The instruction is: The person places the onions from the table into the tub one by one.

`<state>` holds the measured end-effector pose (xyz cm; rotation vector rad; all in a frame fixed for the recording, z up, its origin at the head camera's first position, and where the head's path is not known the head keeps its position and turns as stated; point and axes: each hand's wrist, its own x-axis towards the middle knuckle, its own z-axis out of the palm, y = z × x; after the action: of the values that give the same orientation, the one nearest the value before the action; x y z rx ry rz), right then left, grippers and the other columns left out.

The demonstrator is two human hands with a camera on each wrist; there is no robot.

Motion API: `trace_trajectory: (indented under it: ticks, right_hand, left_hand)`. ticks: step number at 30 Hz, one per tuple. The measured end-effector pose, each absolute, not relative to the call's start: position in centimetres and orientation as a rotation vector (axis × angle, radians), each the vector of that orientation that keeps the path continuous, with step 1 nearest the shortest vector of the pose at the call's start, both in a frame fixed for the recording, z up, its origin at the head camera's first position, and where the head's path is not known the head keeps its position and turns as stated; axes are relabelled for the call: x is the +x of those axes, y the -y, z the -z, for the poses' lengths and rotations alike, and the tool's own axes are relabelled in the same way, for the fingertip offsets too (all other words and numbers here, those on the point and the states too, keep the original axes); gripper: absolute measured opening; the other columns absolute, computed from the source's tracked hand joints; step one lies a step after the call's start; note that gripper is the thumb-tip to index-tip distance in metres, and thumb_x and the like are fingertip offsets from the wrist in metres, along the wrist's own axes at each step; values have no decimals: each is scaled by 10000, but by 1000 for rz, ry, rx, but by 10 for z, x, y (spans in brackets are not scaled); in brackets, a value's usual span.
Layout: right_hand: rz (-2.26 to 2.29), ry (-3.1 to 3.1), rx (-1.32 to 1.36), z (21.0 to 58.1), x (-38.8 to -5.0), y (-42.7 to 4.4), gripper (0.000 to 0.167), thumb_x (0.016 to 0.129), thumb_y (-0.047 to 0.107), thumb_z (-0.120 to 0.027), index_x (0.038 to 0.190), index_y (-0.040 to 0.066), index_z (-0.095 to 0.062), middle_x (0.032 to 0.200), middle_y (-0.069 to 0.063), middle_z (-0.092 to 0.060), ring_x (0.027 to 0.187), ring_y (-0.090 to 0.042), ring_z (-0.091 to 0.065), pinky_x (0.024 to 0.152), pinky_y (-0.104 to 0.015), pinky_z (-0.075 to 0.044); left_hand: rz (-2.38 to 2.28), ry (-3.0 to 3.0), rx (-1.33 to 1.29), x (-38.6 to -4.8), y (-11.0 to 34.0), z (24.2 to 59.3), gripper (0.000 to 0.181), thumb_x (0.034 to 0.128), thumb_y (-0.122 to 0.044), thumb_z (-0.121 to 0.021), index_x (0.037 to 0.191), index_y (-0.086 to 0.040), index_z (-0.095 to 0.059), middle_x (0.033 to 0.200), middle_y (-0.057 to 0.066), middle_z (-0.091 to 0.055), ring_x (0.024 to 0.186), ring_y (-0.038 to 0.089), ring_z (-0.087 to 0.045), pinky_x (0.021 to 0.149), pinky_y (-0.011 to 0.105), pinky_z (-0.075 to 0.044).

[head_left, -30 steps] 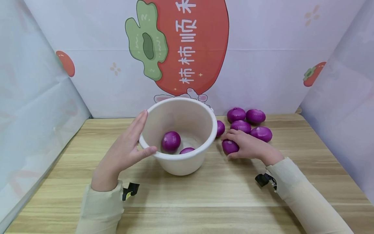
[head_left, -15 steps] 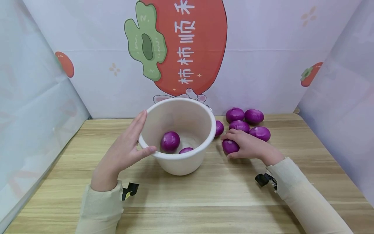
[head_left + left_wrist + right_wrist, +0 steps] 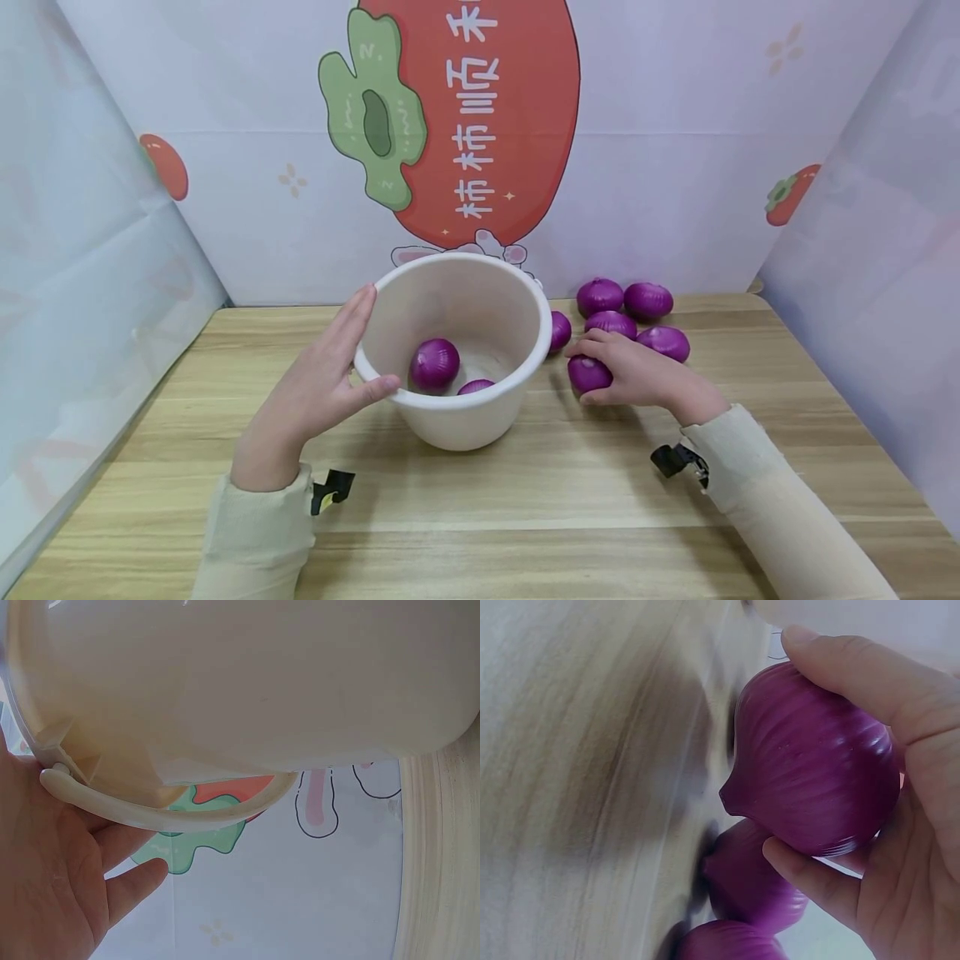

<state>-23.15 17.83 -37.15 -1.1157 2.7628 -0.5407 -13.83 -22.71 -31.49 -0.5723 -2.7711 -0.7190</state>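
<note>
A white bucket [image 3: 461, 429] stands on the table, its handle [image 3: 161, 817] hanging at the side. My left hand [image 3: 311, 396] rests against the left of the rim, thumb at the front edge and fingers straight and spread along the outside. Inside the bucket lie a red onion [image 3: 435, 364] and part of another onion [image 3: 476, 387], mostly hidden by the front wall. To the right, my right hand [image 3: 637, 371] grips a red onion [image 3: 810, 757] between thumb and fingers. Whether that onion touches the table cannot be told.
Several more red onions [image 3: 648, 301] lie behind the right hand, near the back wall. One onion [image 3: 559, 332] sits close to the bucket's right side, partly hidden. Printed cloth walls [image 3: 675, 150] enclose the wooden table [image 3: 480, 550] at the back and sides.
Both hands keep their places on the bucket and the onion. The head view shifts very slightly; nothing else visibly moves.
</note>
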Motion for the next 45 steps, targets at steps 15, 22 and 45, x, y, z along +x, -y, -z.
trace_trajectory:
  ticks: [15,22,45]
  right_hand:
    - [593,-2796,-1159,358,-227,-180,532,765,204,-857,1242,98,-648,1242,-98,-601,1170,-262,-549,997,-478,-514]
    - [624,-2801,-1162,354,-225,-182,535,760,197,-858,1242,101,-646,1225,-86,-612,1139,-245,-573,983,-465,-517]
    - [688,-2859,-1080,337,-216,-194,517,792,247,-844,1246,132,-625,1314,-114,-587,1185,-308,-582,958,-545,-515]
  left_hand:
    - [731,2771,-575,-139,227,317,1034,868,-580,-668,1610,-135,-100,1679,57,-144,1534,312,-215,1135,645,-329]
    - [742,2772,-576,-138,228,317,1033,867,-533,-694,1611,-141,-94,1680,48,-140,1535,310,-213,1137,644,-324]
    - [740,2760,-586,-138,227,317,1033,863,-555,-684,1610,-138,-105,1675,67,-161,1522,325,-244,1118,648,-350]
